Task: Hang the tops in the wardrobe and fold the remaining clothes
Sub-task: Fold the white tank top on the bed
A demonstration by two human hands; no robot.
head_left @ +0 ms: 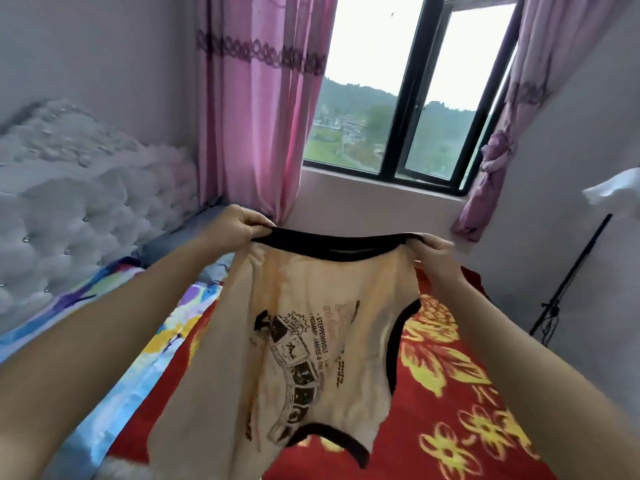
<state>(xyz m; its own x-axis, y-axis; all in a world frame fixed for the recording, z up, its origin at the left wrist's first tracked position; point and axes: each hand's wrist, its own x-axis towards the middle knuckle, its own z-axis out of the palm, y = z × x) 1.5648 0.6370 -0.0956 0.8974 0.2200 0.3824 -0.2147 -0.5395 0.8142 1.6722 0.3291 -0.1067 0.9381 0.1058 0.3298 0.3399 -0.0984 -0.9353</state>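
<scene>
A cream sleeveless top (301, 341) with black trim and a black printed graphic hangs upside down in front of me, above the bed. My left hand (239, 225) pinches the left end of its black hem. The right end of that hem is pinched by my right hand (434, 254), so the hem is stretched taut between the two. Black-edged armholes and neckline dangle at the bottom. No wardrobe is in view.
Below lies a bed with a red blanket with yellow flowers (467, 393) and a colourful sheet (166, 327). A white tufted headboard (79, 216) stands at the left. Pink curtains (256, 109) flank a window (408, 98). A black stand (568, 282) leans by the right wall.
</scene>
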